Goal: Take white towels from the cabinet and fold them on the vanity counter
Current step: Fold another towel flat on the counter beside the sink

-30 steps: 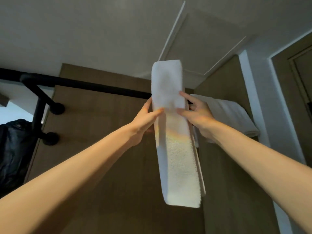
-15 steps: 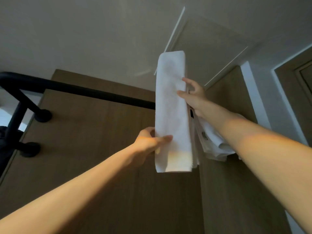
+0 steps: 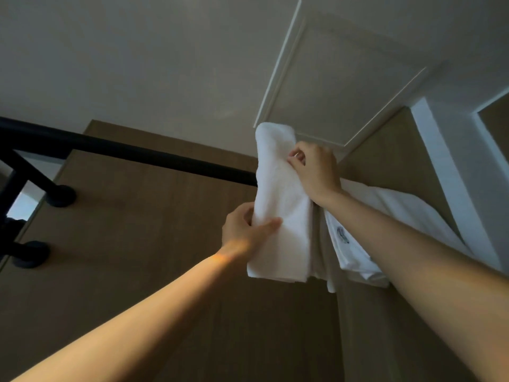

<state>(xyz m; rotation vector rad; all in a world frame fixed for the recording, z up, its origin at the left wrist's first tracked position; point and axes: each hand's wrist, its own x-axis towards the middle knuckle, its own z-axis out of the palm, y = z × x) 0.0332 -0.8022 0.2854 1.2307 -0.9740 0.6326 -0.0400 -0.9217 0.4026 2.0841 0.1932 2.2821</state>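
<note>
A folded white towel is held up high in front of the brown wooden cabinet, seen from below. My left hand grips its lower left edge, thumb on the front. My right hand pinches the towel's upper right edge with curled fingers. To the right, behind my right forearm, more white towels lie stacked on a high shelf, one showing a small printed label. The vanity counter is out of view.
A black metal rail with round wall brackets runs across the left at head height. A white ceiling panel is overhead. A white door frame stands at the right.
The towel has dropped lower and bunched shorter. My right hand curled onto its upper edge. The view tilted, so the stack on the shelf shows more.
</note>
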